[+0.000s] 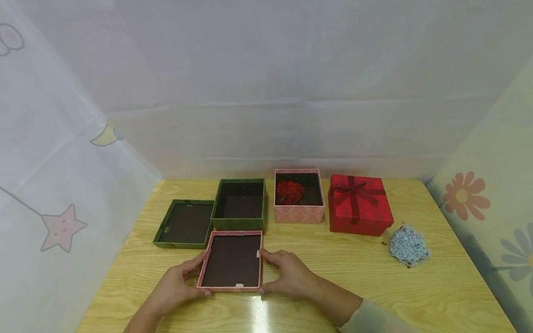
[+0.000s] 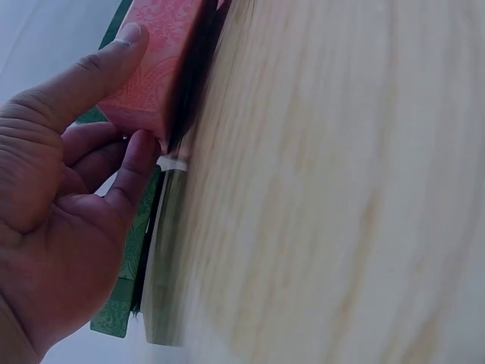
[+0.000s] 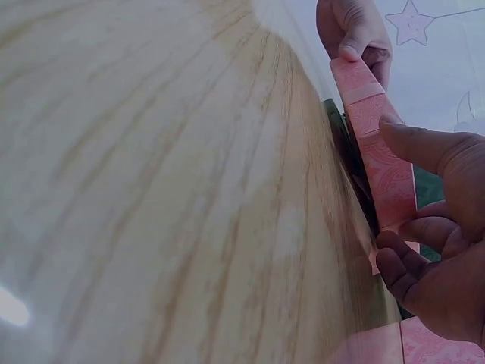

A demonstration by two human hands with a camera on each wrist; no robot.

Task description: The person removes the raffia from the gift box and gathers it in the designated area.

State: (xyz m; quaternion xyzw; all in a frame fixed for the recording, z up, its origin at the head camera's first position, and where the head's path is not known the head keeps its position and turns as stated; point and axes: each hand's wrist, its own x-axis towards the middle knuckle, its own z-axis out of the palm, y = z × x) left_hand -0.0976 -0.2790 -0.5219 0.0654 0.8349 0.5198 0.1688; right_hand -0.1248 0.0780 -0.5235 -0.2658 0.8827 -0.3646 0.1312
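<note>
A pink lid (image 1: 233,261) with a dark inside lies hollow side up near the table's front. My left hand (image 1: 172,286) grips its left side and front-left corner, thumb on the front wall. At the right side, my right hand (image 1: 293,275) holds the front-right corner between thumb and fingers. In the left wrist view the left hand (image 2: 68,174) pinches a corner of the patterned pink lid (image 2: 155,64). The right wrist view has the right hand (image 3: 447,227) with its thumb on the pink wall (image 3: 379,129).
Behind stand a green lid (image 1: 185,223), an open green box (image 1: 239,224), a pink box (image 1: 299,214) holding red shredded paper (image 1: 289,192), and a closed red box (image 1: 360,203) with a ribbon bow. Light-blue shredded paper (image 1: 409,246) lies at the right.
</note>
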